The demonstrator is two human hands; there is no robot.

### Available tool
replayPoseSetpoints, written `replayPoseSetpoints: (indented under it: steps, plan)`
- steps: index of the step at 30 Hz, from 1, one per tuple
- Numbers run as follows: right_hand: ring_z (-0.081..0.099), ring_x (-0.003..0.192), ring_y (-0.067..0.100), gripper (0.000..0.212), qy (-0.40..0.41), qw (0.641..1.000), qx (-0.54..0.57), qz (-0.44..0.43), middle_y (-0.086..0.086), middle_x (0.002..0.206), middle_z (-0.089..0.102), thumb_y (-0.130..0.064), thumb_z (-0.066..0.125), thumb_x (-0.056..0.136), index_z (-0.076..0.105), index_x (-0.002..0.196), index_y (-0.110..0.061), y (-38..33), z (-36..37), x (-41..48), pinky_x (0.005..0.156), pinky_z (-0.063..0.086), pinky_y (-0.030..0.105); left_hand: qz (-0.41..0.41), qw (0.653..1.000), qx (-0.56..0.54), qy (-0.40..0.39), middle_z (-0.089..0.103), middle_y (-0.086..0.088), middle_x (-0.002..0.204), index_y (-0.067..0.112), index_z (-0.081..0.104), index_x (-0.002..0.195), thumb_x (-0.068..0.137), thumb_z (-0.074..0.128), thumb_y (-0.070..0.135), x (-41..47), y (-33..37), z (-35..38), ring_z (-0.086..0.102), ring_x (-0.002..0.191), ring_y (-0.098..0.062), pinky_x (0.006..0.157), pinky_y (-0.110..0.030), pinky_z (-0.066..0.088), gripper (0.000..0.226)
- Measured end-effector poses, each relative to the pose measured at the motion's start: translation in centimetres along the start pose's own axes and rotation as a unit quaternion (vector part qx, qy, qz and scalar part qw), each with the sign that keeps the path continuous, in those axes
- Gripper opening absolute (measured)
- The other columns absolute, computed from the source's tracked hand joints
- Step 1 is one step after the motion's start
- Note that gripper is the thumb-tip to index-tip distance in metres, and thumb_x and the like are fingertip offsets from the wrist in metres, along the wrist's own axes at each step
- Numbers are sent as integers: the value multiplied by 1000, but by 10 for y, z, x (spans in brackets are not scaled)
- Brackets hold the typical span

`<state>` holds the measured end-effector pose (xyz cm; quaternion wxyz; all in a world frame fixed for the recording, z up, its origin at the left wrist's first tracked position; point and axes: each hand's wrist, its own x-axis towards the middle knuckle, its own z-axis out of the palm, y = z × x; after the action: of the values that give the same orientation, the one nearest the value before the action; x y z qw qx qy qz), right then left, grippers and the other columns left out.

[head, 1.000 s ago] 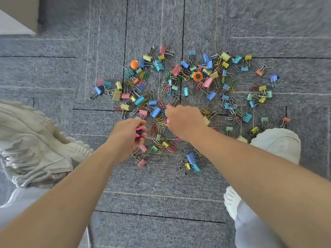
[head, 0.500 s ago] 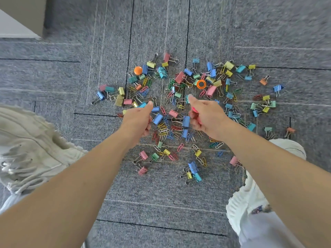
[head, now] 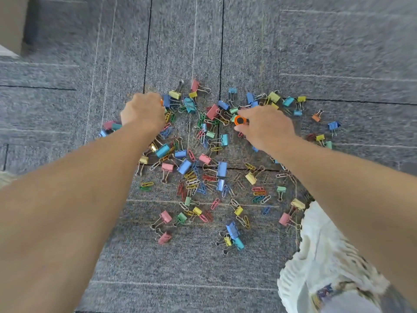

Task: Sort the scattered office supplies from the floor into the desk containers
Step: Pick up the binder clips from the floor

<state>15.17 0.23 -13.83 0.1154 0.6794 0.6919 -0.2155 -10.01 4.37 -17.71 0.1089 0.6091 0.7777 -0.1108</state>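
The person is reaching both bare forearms down over a grey carpet-tile floor point(head: 316, 53). A scatter of small office supplies is lying there: metal binder clips in blue, pink, yellow, green and teal, mixed with coloured wire paper clips point(head: 191, 180). All of it is resting on the floor, spread between and around the two hands.

The left grip point(head: 143, 111) is sitting at the upper left edge of the scatter, knuckles up, its fingers curling downward out of sight. A sliver of a small orange round object point(head: 161, 101) is peeking out just beside the knuckles, next to a dark blue binder clip point(head: 166, 100). Whether the fingers are closing on it cannot be told.

The right grip point(head: 266, 127) is working at the upper right of the scatter. Its thumb and forefinger are pinching a small orange ring with a dark centre point(head: 240, 120), grasping it by its right side. The ring is sitting near a large pink binder clip point(head: 212, 111).

Closer to the person, a long light-blue binder clip point(head: 222, 168) is lying across a dark seam between tiles. A tight cluster of blue, yellow and teal binder clips point(head: 233, 236) is lying at the nearest edge. A white textured shoe point(head: 320, 256) is standing at the lower right, with a small pink binder clip point(head: 284, 219) just beside it. A pale furniture corner point(head: 9, 23) is showing at the top left.
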Motion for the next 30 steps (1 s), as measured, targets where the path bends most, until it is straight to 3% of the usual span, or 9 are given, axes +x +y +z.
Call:
replayPoseSetpoints:
  steps: [8,12,14,16,18,21,23,26,30]
  plan:
    - [63,79,32,20,88,996,-5,6,10,90,66,-20,47,101,65,104,-13,7,29,-9,65,47,36,1,1000,11,7,50,-12,70,-3,58,91,100,53,12,-15,-8,-4,58,68,-29,60,-36,51,19]
    - [52,61,20,34,58,961,266,39,3,69,59,-30,49,101,65,85,-5,27,31,-21,55,35,26,-5,985,-168,34,58,-12,76,2,59,84,105,40,24,-34,-11,-23,54,62,-21,54,-30,44,36]
    - [42,54,19,43,-15,881,464,94,6,62,48,-34,50,101,59,78,1,37,29,-35,51,31,28,4,953,-303,-16,59,-16,76,-3,59,84,106,36,29,-54,-10,-30,55,61,-24,57,-37,48,45]
    - [35,47,17,41,-92,767,611,172,2,58,43,-37,50,102,55,73,-9,45,26,-51,42,26,24,-38,877,-465,-118,56,-14,75,-4,59,89,106,38,32,-82,-3,-35,49,56,-19,55,-35,43,45]
    - [33,45,13,34,-160,680,683,215,-1,58,43,-38,51,101,50,76,-15,50,26,-67,38,24,23,-130,748,-612,-223,53,-5,67,4,58,87,103,43,35,-110,12,-38,42,49,-11,49,-23,36,38]
    - [32,47,12,29,-233,633,711,200,-3,60,41,-34,52,100,44,79,-15,52,27,-89,43,25,22,-221,595,-706,-315,48,3,56,10,55,88,98,49,42,-147,37,-35,35,47,-8,42,-16,28,34]
    - [34,48,11,21,-258,628,709,191,-3,62,44,-27,49,101,49,85,-13,49,30,-103,45,27,22,-221,536,-733,-355,47,3,58,12,51,85,96,51,47,-168,50,-26,35,49,-8,43,-16,27,37]
    - [41,50,11,20,-266,560,756,211,0,67,51,-17,44,102,61,104,-8,47,35,-119,45,33,22,-211,453,-776,-385,50,0,69,12,49,91,101,51,31,-191,67,-13,38,53,-8,43,-15,32,21]
    - [54,64,17,28,-249,472,814,228,8,79,62,-20,39,103,63,99,-5,53,31,-132,54,51,25,-234,411,-796,-378,65,-9,87,4,58,118,102,43,6,-207,82,-14,55,62,-13,51,-20,49,21]
